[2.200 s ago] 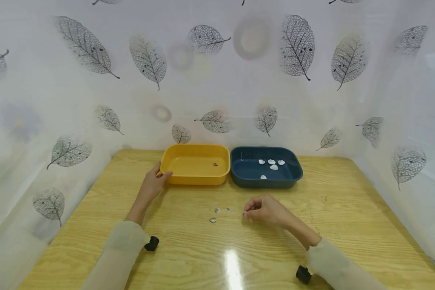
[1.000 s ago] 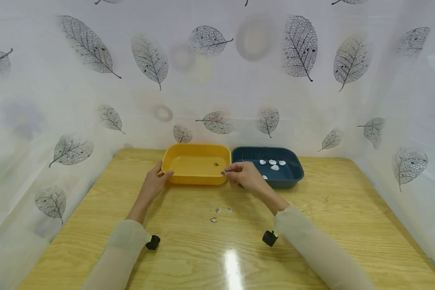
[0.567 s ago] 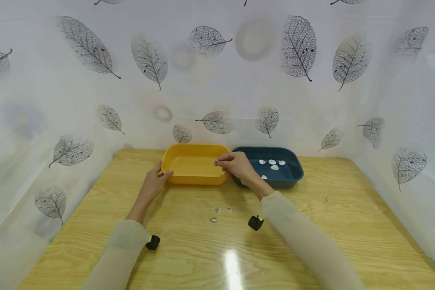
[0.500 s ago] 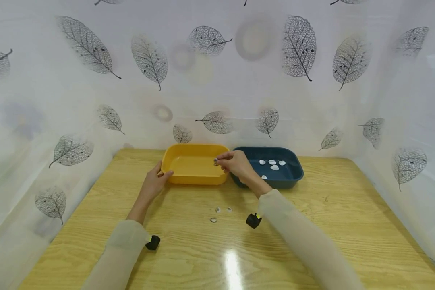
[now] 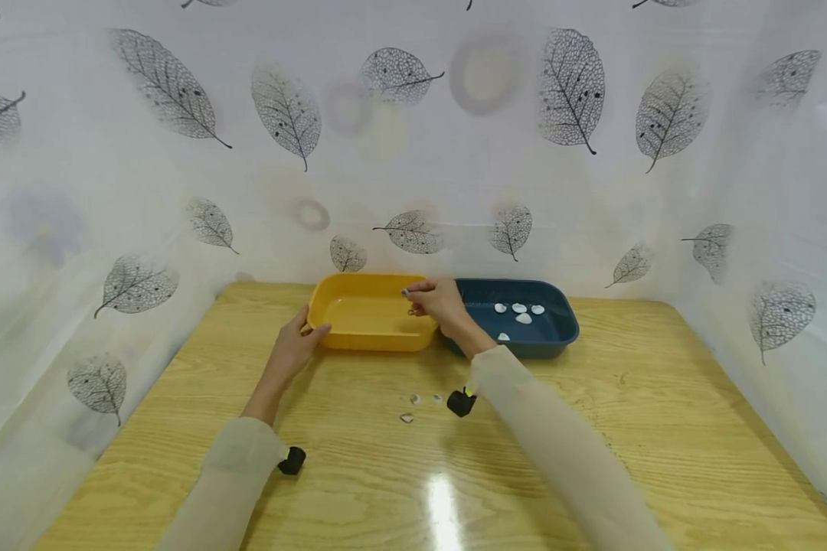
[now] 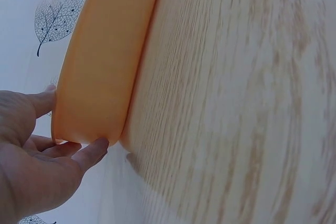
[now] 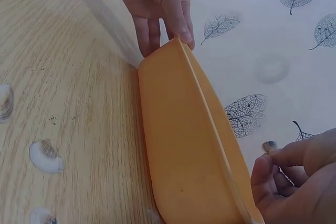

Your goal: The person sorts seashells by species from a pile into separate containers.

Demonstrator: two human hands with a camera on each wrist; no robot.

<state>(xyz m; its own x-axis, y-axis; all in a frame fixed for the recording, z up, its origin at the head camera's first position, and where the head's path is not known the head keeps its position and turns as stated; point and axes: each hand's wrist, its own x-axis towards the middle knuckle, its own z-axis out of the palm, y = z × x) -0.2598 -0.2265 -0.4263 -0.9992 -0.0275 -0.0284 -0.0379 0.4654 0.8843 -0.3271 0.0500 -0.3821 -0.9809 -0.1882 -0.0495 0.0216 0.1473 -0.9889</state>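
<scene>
A shell [image 5: 405, 292] above the yellow tub [image 5: 375, 342]

From here I see the left hand [image 5: 291, 346] gripping the tub's left end, three shells [image 5: 406, 418] on the surface [image 5: 358, 482], the right hand [image 5: 439, 300] pinching the shell, and the blue tub [image 5: 540, 350] holding five shells [image 5: 524, 318].

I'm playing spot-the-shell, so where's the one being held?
In the head view, the shell is pinched by the right hand, over the right part of the yellow tub, near the blue tub.

Pale beige sleeves [image 5: 558, 451], loose cuffs [image 5: 245, 450], black wrist cameras [image 5: 292, 461], yellow patches [image 5: 469, 391]
</scene>
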